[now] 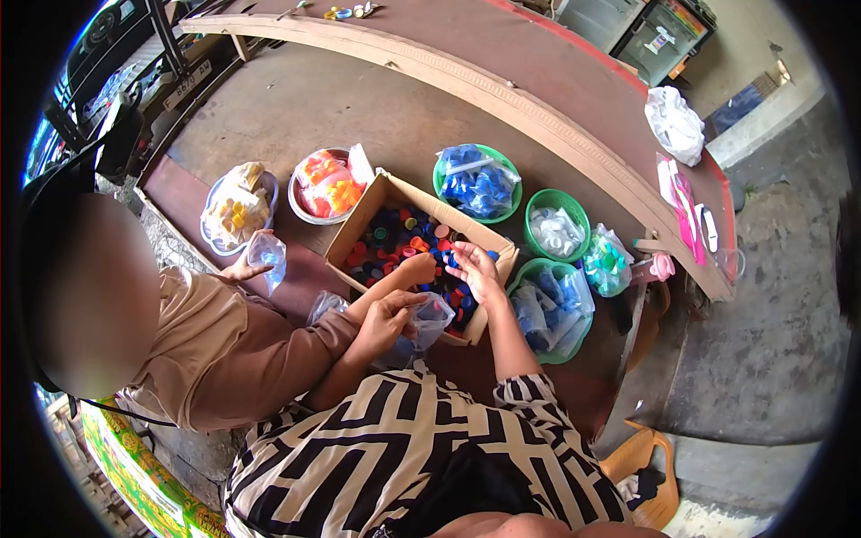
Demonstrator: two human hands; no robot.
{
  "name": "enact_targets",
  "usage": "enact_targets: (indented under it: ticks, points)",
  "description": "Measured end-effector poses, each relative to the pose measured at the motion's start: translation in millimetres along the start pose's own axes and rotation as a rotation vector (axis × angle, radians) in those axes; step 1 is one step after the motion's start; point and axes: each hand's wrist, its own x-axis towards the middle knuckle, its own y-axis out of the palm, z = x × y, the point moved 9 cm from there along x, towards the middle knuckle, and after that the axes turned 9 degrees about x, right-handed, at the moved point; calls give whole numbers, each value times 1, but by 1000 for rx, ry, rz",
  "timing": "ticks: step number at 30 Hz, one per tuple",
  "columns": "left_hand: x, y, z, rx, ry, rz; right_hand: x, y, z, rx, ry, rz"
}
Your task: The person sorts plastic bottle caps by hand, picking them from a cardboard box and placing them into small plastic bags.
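Observation:
A clear plastic bag (434, 316) is pinched in my left hand (386, 321), just in front of the cardboard box (359, 218). Inside the box lie loose plastic bottle caps (384, 255) in red, blue, black and orange. My right hand (477, 271) is over the right side of the box, palm turned up and fingers apart, with blue caps close to the fingertips. A co-worker's hand (416, 270) reaches into the same box beside it, and that forearm passes close to my left hand. The co-worker's other hand (244, 264) holds a clear bag (272, 260) with something blue inside.
Baskets of bagged caps surround the box: blue (476, 181), white (555, 231), more blue (552, 309), orange (328, 185) and yellow-white (237, 210). A green-capped bag (608, 260) sits at right. A wooden rail (484, 76) runs behind. The co-worker sits close at left.

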Motion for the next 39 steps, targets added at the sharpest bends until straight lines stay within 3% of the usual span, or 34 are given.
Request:
enact_targets:
  ticks: [1, 7, 17, 23, 25, 27, 29, 31, 33, 35, 37, 39]
  points:
    - [0, 1, 1, 0, 2, -1, -14, 4, 4, 150, -10, 26]
    - [-11, 11, -5, 58, 41, 44, -95, 43, 65, -777, -496, -61]
    - [-33, 12, -8, 49, -4, -35, -161, 53, 97, -713, -647, -58]
    - [-30, 21, -31, -85, -53, -97, -192, 13, 104, -571, -671, -133]
    - [-30, 30, -55, -171, 13, -104, -201, -11, 104, -686, -688, -195]
    - [-30, 41, -74, -203, 35, -91, -210, -35, 103, -598, -680, -212]
    - [-27, 52, -90, -292, 94, -90, -207, -71, 87, -446, -494, -258]
    - [-18, 62, -100, -334, 127, -100, -214, -76, 88, -305, -450, -238]
    - [-10, 69, -110, -435, 122, -124, -214, -89, 72, 48, -234, -279]
    - [-6, 81, -118, -492, 152, -87, -207, -101, 53, 92, -193, -269]
    - [-10, 97, -129, -537, 183, -55, -205, -88, 34, 222, -23, -124]
    - [-18, 116, -142, -551, 203, -40, -203, -91, 25, 187, -27, -147]
